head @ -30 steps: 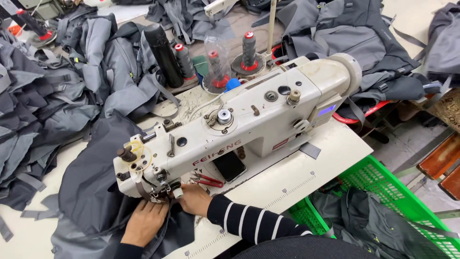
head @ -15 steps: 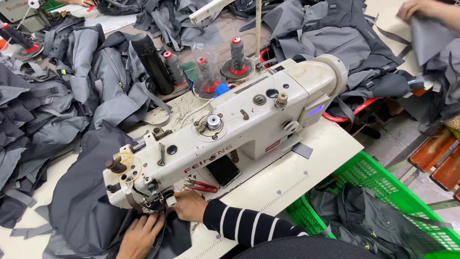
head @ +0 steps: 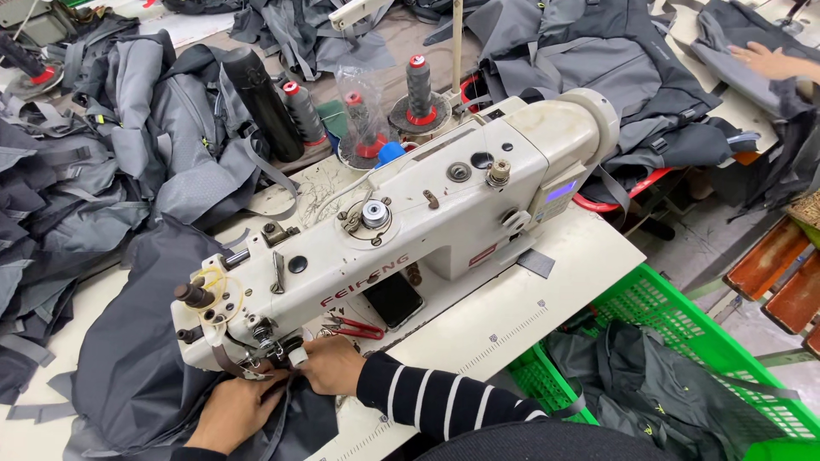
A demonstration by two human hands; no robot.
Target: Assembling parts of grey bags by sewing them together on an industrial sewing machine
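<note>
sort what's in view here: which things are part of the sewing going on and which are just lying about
In use: left hand, right hand, dark fabric, sewing machine.

Lying about: red snips, phone, thread cones, green crate, grey garment piles.

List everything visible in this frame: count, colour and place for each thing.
sewing machine: one, white, table centre
dark fabric: one piece, dark grey, under the needle
thread cones: about four, grey on red bases, behind the machine
snips: one, red, by the machine base
phone: one, black, under the machine arm
crate: one, green, lower right
garment piles: several, grey, around the table
another person's hand: one, top right
left hand: on the fabric
right hand: at the needle
</note>
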